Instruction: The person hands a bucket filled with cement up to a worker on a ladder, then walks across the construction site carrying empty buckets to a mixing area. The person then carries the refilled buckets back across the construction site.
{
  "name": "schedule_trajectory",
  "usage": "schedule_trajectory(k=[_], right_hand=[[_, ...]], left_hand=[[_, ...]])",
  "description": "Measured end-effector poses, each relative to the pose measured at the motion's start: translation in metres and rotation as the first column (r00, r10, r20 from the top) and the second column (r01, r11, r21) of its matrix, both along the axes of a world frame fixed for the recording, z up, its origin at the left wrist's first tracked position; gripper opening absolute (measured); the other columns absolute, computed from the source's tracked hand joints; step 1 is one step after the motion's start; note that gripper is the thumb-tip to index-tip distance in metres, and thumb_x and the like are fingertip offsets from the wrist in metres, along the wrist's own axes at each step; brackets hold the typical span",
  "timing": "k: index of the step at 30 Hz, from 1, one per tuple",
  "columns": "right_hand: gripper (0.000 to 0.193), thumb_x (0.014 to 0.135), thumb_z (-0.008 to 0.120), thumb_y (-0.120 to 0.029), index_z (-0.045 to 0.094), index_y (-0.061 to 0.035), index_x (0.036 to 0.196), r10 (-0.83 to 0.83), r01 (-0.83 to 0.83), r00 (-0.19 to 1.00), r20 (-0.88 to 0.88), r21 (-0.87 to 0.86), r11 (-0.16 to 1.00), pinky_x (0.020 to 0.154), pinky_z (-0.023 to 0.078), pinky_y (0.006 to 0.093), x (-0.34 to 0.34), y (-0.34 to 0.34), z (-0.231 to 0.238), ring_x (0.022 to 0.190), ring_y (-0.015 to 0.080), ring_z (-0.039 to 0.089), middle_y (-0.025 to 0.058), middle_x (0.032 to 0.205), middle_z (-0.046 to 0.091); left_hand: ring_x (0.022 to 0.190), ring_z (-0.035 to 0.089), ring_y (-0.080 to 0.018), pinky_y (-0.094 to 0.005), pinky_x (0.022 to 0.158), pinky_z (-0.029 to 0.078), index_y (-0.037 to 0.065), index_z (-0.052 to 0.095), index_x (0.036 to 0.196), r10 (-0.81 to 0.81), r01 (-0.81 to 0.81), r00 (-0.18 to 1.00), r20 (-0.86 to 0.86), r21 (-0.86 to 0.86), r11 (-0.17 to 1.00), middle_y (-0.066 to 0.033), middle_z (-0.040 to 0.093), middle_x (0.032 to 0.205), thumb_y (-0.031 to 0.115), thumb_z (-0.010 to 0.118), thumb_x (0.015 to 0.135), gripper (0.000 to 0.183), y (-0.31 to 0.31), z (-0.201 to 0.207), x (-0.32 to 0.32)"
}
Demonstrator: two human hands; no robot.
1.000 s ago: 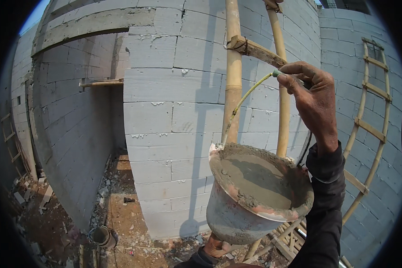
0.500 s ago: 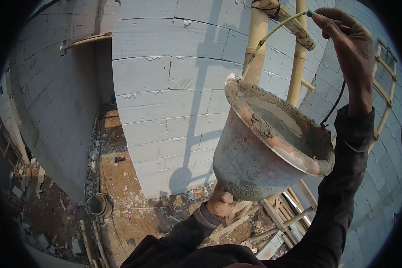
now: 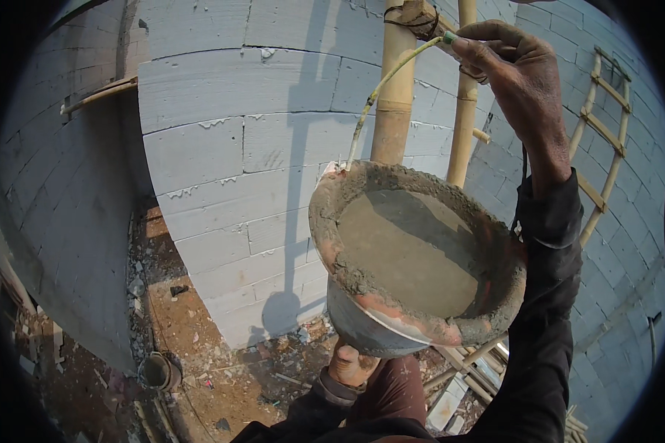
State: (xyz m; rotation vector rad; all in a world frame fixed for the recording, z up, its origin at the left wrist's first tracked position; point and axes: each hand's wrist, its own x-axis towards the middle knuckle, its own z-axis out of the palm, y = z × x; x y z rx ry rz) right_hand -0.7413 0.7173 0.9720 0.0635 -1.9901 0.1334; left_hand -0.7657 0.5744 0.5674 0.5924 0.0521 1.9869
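A mortar-caked bucket [image 3: 373, 325] with an orange-red rim is held up in front of me. Wet grey mortar [image 3: 399, 236] fills much of it, partly in shadow. My right hand [image 3: 513, 81] is raised above, pinching the bucket's bail handle [image 3: 383, 87]. Yellow-green tubing covers the handle's left side; a dark strand runs down behind my right wrist to the far side of the rim. Beneath the bucket, my left hand [image 3: 349, 367] is closed against its base, fingers mostly hidden under it.
Bamboo scaffold poles [image 3: 395, 96] stand upright just beyond the bucket, against a light block wall [image 3: 214, 155]. A bamboo ladder [image 3: 606, 125] leans on the right wall. Below are rubble-strewn ground [image 3: 236, 399], another bucket [image 3: 159, 371] and stacked timber [image 3: 473, 373].
The bucket has moved lower and left in view, and its mouth now faces me more, showing the mortar's surface. Both hands keep their holds. My leg has come into view below.
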Motion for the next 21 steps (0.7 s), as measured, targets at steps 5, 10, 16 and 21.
schedule_trajectory(k=[5,10,16,21], right_hand=[[0.022,0.085,0.072,-0.018,0.073,0.0018,0.094,-0.051,0.052,0.999,-0.011,0.047,0.998,0.057,0.05,0.0266,0.0,0.005,0.003,0.065,0.0118,0.063,0.0089,0.071,0.068],[0.019,0.084,0.072,-0.015,0.073,0.0021,0.091,-0.051,0.052,0.999,-0.017,0.033,0.998,0.054,0.05,0.0271,0.013,0.007,0.003,0.062,0.0128,0.064,0.0113,0.071,0.069],[0.017,0.083,0.072,-0.012,0.073,0.0027,0.092,-0.039,0.042,0.999,-0.037,0.105,0.994,0.058,0.053,0.028,0.031,-0.015,0.012,0.066,0.0153,0.067,0.015,0.075,0.07],[0.016,0.083,0.072,-0.009,0.073,0.0026,0.093,-0.048,0.048,0.999,0.005,0.088,0.995,0.063,0.055,0.0292,0.041,-0.038,0.019,0.071,0.0177,0.07,0.0163,0.077,0.072]], left_hand=[[0.117,0.059,-0.0237,-0.0493,0.106,0.044,0.015,0.056,0.131,-0.089,0.085,0.994,0.059,0.075,0.994,-0.001,0.066,0.12,0.056,0.082,0.062,0.084,-0.002,0.025,0.004],[0.122,0.056,-0.0268,-0.0503,0.108,0.042,0.013,0.052,0.134,-0.002,0.002,1.0,0.019,0.012,1.0,-0.0038,0.062,0.129,0.059,0.081,0.062,0.091,0.002,0.022,0.006],[0.126,0.052,-0.0305,-0.0512,0.111,0.038,0.007,0.043,0.141,0.007,-0.006,0.996,-0.088,0.018,1.0,-0.012,0.056,0.136,0.062,0.079,0.062,0.103,-0.009,0.038,0.017],[0.133,0.044,-0.0297,-0.0507,0.114,0.033,0.007,0.035,0.146,-0.065,0.064,0.996,-0.06,-0.017,0.998,-0.0112,0.046,0.145,0.064,0.079,0.06,0.112,-0.016,0.055,0.02]])
